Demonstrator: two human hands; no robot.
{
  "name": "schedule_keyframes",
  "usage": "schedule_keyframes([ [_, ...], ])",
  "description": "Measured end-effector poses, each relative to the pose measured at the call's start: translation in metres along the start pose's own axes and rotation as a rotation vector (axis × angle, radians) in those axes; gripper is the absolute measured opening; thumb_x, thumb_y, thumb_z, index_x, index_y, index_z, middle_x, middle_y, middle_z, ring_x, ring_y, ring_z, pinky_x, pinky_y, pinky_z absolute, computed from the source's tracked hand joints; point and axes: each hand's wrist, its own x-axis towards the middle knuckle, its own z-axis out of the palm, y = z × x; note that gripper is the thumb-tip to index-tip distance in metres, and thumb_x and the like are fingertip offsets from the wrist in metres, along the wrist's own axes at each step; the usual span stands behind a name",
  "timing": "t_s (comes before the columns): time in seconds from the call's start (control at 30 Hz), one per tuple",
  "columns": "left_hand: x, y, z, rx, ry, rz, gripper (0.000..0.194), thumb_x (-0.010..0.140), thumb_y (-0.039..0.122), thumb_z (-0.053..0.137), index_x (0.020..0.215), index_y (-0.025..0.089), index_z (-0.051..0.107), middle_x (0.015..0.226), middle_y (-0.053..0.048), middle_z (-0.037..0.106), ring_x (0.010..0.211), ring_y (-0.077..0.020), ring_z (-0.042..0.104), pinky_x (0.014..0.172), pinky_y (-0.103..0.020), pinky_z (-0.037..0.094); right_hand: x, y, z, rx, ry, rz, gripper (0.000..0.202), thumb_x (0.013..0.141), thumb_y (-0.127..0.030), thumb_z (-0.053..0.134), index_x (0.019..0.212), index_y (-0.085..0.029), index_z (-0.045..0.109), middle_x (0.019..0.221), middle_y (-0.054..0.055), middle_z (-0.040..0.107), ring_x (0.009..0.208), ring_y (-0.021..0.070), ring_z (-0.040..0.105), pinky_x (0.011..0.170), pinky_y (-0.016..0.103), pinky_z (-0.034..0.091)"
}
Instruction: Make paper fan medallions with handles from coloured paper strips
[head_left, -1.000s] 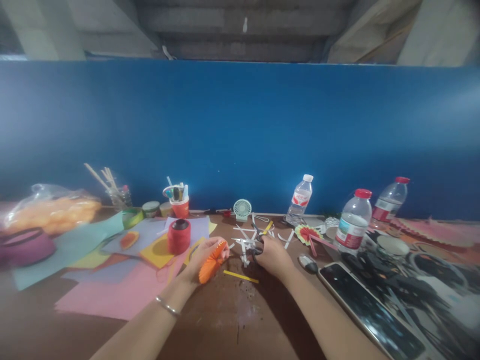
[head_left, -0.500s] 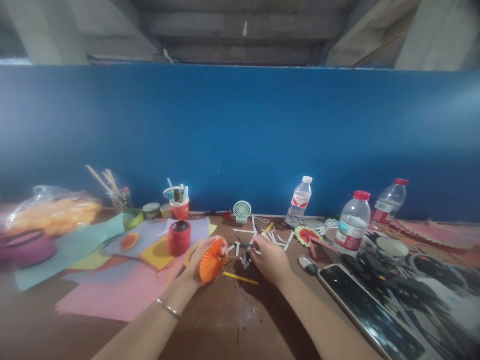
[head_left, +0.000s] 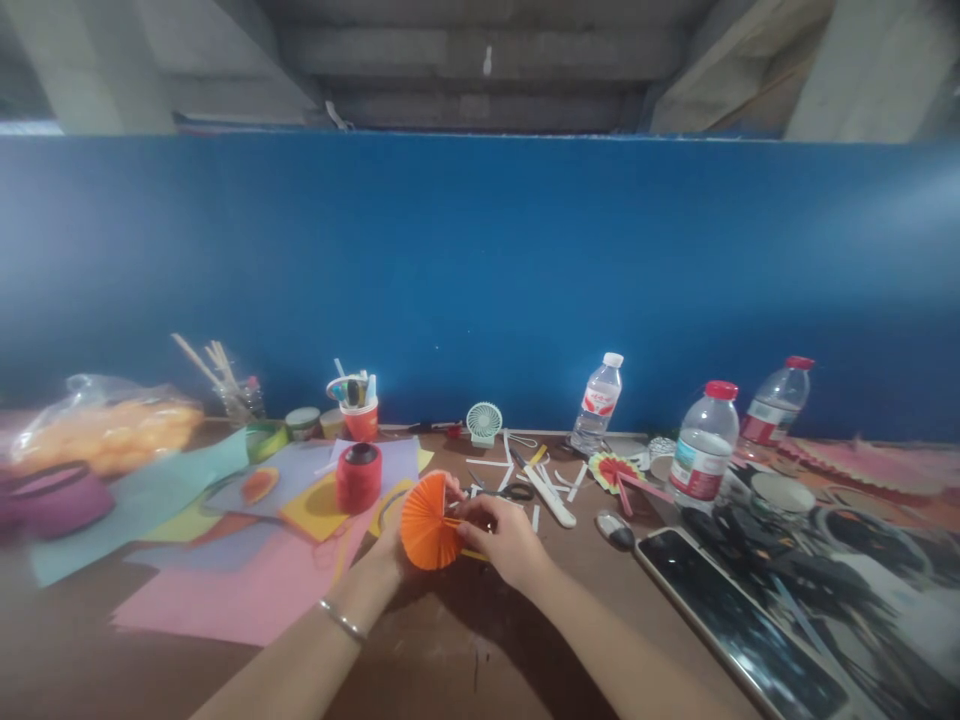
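Fan position: an orange paper fan (head_left: 427,522) is held just above the table (head_left: 465,650), low in the middle of the view, between the two hands.
Left hand: the left hand (head_left: 397,545) is closed round the fan from behind and below, at about 7 o'clock of the fan; most of the hand is hidden by the paper.
Right hand: the right hand (head_left: 504,535) is at 3 o'clock of the fan, fingers pinched together on the fan's right edge near its hub; whether something thin is also pinched there cannot be told.
Fan appearance: pleated folds are spread into a rounded, nearly half-circle shape, the creases running out from a point at the right; the colour is a plain bright orange.
Wrist: a thin bracelet (head_left: 339,619) is worn on the left wrist.
Nearby at 10 o'clock: a red thread spool (head_left: 358,476) is stood on coloured paper sheets (head_left: 247,580).
Nearby at 1 o'clock: scissors (head_left: 510,491) and white paper strips (head_left: 551,495) are scattered on the table.
Nearby at 3 o'clock: a phone (head_left: 739,620) is laid flat, with water bottles (head_left: 701,445) stood beyond it.
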Motion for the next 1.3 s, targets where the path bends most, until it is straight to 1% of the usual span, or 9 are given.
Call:
schedule_keyframes([
  [0.13, 0.007, 0.007, -0.012, -0.011, 0.013, 0.002, 0.016, 0.070, 0.032, 0.054, 0.073, 0.016, 0.057, 0.067, -0.001, 0.058, 0.061, -0.0147, 0.055, 0.061, -0.029, 0.045, 0.002, 0.006, -0.007, -0.183, 0.114, -0.124, 0.008, 0.074, -0.020, 0.057, 0.079, -0.018, 0.063, 0.072, 0.001, 0.064, 0.063, 0.0141, 0.054, 0.057, 0.023, 0.040],
  [0.23, 0.007, 0.014, -0.019, 0.072, 0.041, 0.117, 0.030, 0.075, 0.043, 0.050, 0.091, 0.018, 0.057, 0.083, -0.004, 0.060, 0.075, -0.0164, 0.057, 0.068, -0.029, 0.044, 0.002, 0.010, -0.014, -0.248, 0.187, -0.173, 0.010, 0.078, -0.019, 0.054, 0.080, -0.019, 0.063, 0.081, 0.004, 0.064, 0.079, 0.0187, 0.055, 0.072, 0.028, 0.039],
  [0.37, 0.003, 0.017, -0.018, 0.458, 0.012, 0.300, 0.034, 0.065, 0.029, 0.066, 0.096, 0.018, 0.059, 0.096, -0.006, 0.061, 0.091, -0.0183, 0.055, 0.079, -0.028, 0.041, 0.001, 0.011, -0.020, -0.543, 0.263, -0.318, 0.012, 0.082, -0.020, 0.050, 0.078, -0.019, 0.062, 0.076, 0.004, 0.063, 0.078, 0.0180, 0.053, 0.073, 0.029, 0.034],
  [0.43, 0.001, 0.017, -0.014, 0.603, -0.023, 0.354, 0.031, 0.062, 0.024, 0.068, 0.092, 0.018, 0.060, 0.094, -0.006, 0.062, 0.090, -0.0191, 0.055, 0.080, -0.029, 0.041, 0.001, 0.010, -0.021, -0.674, 0.289, -0.358, 0.014, 0.084, -0.021, 0.049, 0.076, -0.019, 0.061, 0.074, 0.003, 0.062, 0.076, 0.0177, 0.051, 0.071, 0.029, 0.032],
  [0.6, -0.004, 0.018, -0.003, 0.884, -0.080, 0.486, 0.012, 0.072, 0.027, 0.057, 0.076, 0.018, 0.063, 0.081, -0.004, 0.063, 0.079, -0.0181, 0.056, 0.076, -0.028, 0.040, -0.003, 0.005, -0.022, -0.791, 0.307, -0.383, 0.014, 0.085, -0.018, 0.048, 0.081, -0.021, 0.062, 0.075, 0.002, 0.063, 0.078, 0.0184, 0.050, 0.075, 0.033, 0.028],
  [0.77, -0.009, 0.016, 0.005, 0.915, 0.032, 0.529, 0.013, 0.075, 0.029, 0.053, 0.074, 0.019, 0.062, 0.075, -0.002, 0.061, 0.074, -0.0184, 0.054, 0.072, -0.028, 0.039, -0.007, -0.005, -0.018, -0.743, 0.407, -0.398, 0.019, 0.081, -0.013, 0.049, 0.091, -0.023, 0.061, 0.093, 0.003, 0.063, 0.095, 0.0211, 0.050, 0.085, 0.037, 0.024],
  [0.87, -0.011, 0.010, 0.009, 0.911, 0.087, 0.542, 0.009, 0.073, 0.027, 0.054, 0.071, 0.021, 0.061, 0.074, -0.001, 0.060, 0.073, -0.0180, 0.053, 0.071, -0.027, 0.039, -0.006, -0.010, -0.012, -0.587, 0.415, -0.396, 0.014, 0.081, -0.017, 0.050, 0.088, -0.021, 0.062, 0.088, 0.004, 0.063, 0.087, 0.0190, 0.053, 0.079, 0.033, 0.033],
  [1.07, -0.012, -0.002, 0.013, 0.906, 0.061, 0.564, 0.008, 0.075, 0.022, 0.051, 0.076, 0.021, 0.058, 0.078, -0.002, 0.058, 0.074, -0.0168, 0.053, 0.068, -0.025, 0.041, -0.005, -0.010, -0.005, -0.239, 0.394, -0.337, 0.010, 0.078, -0.016, 0.051, 0.083, -0.019, 0.060, 0.080, 0.006, 0.062, 0.078, 0.0190, 0.055, 0.070, 0.030, 0.043],
  [1.3, -0.012, -0.008, 0.013, 0.816, 0.043, 0.507, 0.010, 0.073, 0.018, 0.050, 0.082, 0.021, 0.053, 0.080, 0.000, 0.056, 0.073, -0.0154, 0.055, 0.068, -0.025, 0.043, -0.006, -0.007, -0.007, -0.206, 0.379, -0.330, 0.010, 0.080, -0.015, 0.050, 0.080, -0.018, 0.060, 0.075, 0.005, 0.061, 0.075, 0.0183, 0.055, 0.069, 0.030, 0.043],
])
